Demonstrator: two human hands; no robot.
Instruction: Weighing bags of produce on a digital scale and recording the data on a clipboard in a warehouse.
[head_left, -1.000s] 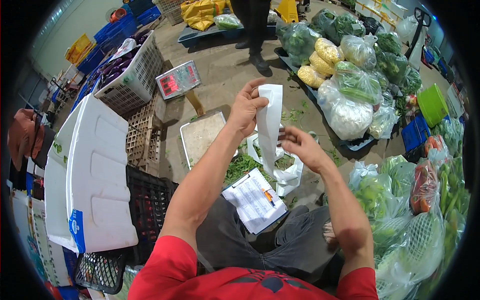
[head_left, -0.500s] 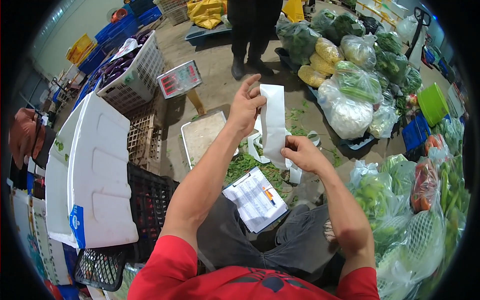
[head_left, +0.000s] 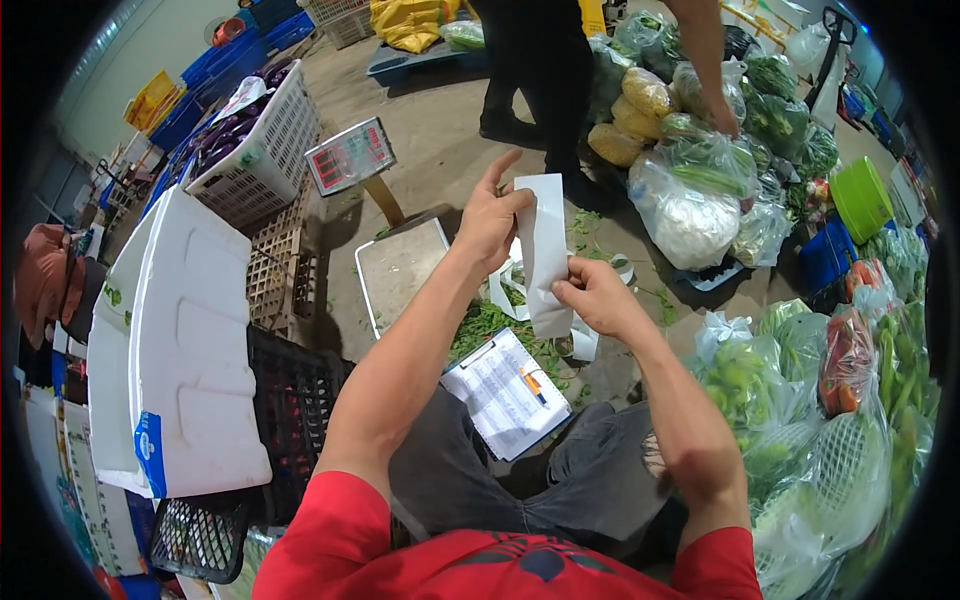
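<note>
A long white paper strip is stretched upright between my two hands. My left hand pinches its upper left edge between thumb and fingers, with the index finger pointing up. Lower down, my right hand grips the right edge, its thumb in front. More of the white strip curls in loops behind and below, partly hidden by the held piece. On my lap lies a clipboard with printed sheets, and an orange pen rests on it.
Ahead is a platform scale with its display. White foam boxes, a black crate and a crate of eggplants stand left. Bagged vegetables are piled right. Loose leaves litter the floor. A co-worker stands ahead.
The co-worker has stepped to the right and now reaches a hand down to the bagged vegetables. My hands keep hold of the strip, nearly in place; my right hand has risen slightly.
</note>
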